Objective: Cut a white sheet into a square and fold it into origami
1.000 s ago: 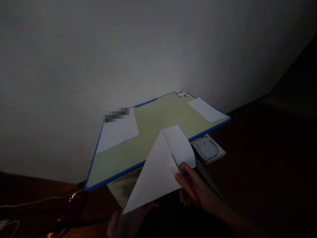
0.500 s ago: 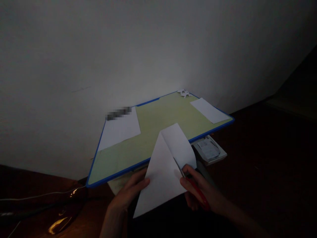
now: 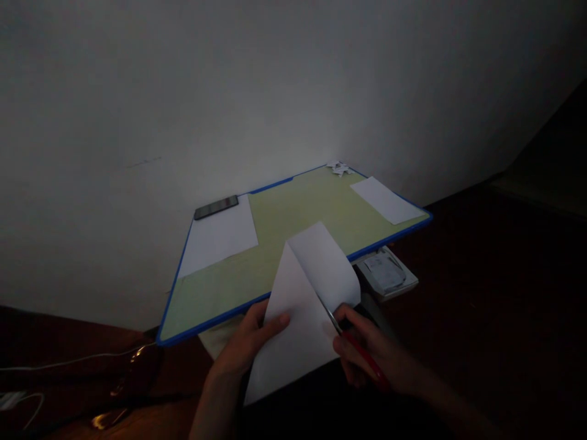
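item: white paper (image 3: 296,330), one sheet, held up before the near edge of the desk (image 3: 202,305), its upper part overlapping the desktop in view. a line runs down it from the top; the wide part slopes to the left, the narrower strip on the right curves over.

item: scissors (image 3: 367,360), red-handled, the metal blade set at the line between the two parts of the paper.

hands, two. left hand (image 3: 247,339): closed on the paper's left edge, thumb on the near face, other fingers mostly hidden behind. right hand (image 3: 369,342): wrapped around the red handles, fingertips close by the curved strip.

desk: pale green top, blue rim, set against a grey wall (image 3: 284,85). it bears, at left, a large sheet (image 3: 220,241) with a dark phone (image 3: 216,207) on its far edge; at the far corner, a small heap of paper scraps (image 3: 339,168), loose; at right, a smaller sheet (image 3: 387,200), flat.

container, possible: one pale box-like object (image 3: 401,290) below the desk's near right edge, a greyish flat piece (image 3: 386,272) on or in it; which, cannot tell.

lower left: thin white cable (image 3: 82,363), near the desk's corner.
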`<state>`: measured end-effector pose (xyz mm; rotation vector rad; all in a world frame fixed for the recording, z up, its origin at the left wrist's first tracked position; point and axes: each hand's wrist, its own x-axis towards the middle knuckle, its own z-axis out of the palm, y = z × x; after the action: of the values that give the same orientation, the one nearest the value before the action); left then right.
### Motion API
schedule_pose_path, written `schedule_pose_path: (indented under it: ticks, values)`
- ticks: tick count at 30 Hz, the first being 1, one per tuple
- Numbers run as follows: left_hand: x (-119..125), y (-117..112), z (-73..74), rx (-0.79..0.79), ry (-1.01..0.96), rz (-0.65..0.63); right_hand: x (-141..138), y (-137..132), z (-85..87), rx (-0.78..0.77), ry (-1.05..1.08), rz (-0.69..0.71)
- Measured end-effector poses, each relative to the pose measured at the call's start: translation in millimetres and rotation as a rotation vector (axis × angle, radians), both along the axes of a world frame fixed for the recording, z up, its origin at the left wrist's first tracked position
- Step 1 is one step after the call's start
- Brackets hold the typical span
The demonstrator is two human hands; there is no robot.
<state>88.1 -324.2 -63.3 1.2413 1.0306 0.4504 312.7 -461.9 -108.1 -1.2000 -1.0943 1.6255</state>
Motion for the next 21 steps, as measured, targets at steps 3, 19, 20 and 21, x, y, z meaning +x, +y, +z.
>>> schedule_pose_path:
  ticks: [3,19,20,21]
  values:
    - [5.7,-1.5,11.3,0.032,0.027,-0.047,1.1,0.1,-1.1,0.004,0.01,0.01]
    - [19.1,-3.9,31.3,0.151,0.081,0.043,1.8,1.5,2.4,0.094,-0.068,-0.025]
    - [19.3,-4.2,31.8,0.158,0.081,0.043,2.4,1.0,2.4,0.104,-0.078,-0.03]
    - [19.5,-4.4,32.2,0.162,0.083,0.038,2.9,0.5,2.5,0.113,-0.082,-0.038]
